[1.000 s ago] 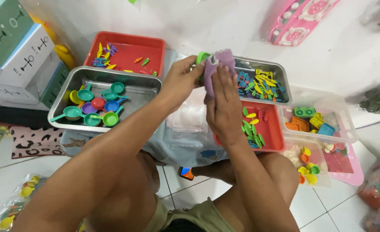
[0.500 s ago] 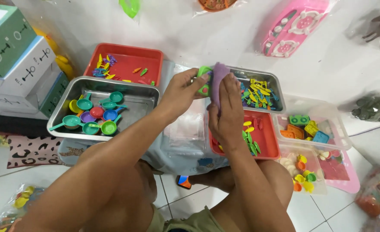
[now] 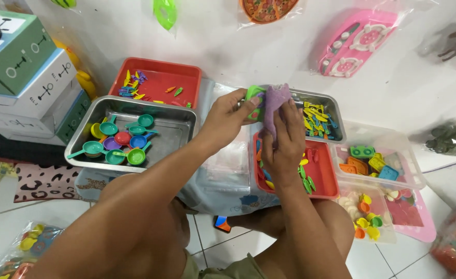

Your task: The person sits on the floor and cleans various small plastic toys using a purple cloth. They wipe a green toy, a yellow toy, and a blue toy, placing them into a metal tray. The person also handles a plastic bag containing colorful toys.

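Note:
My left hand (image 3: 227,118) grips a small green plastic toy piece (image 3: 253,98) at chest height. My right hand (image 3: 285,140) presses a purple cloth (image 3: 275,104) against that green piece. Both hands meet above a red tray (image 3: 325,181) holding small coloured toy bits and in front of a steel tray (image 3: 335,120) of yellow and blue toy cutlery. Clear plastic bags (image 3: 229,163) lie below my hands.
A steel tray (image 3: 178,135) with several toy pans sits left, a red tray (image 3: 162,81) of tiny utensils behind it. Clear tubs (image 3: 404,166) of toy pieces stand right. Stacked boxes (image 3: 27,82) at far left. Packaged toys (image 3: 356,37) lie on the white floor beyond.
The view has shifted and my hands sit a little lower in it. My right hand has rubbed the purple cloth over the green piece; both grips are unchanged.

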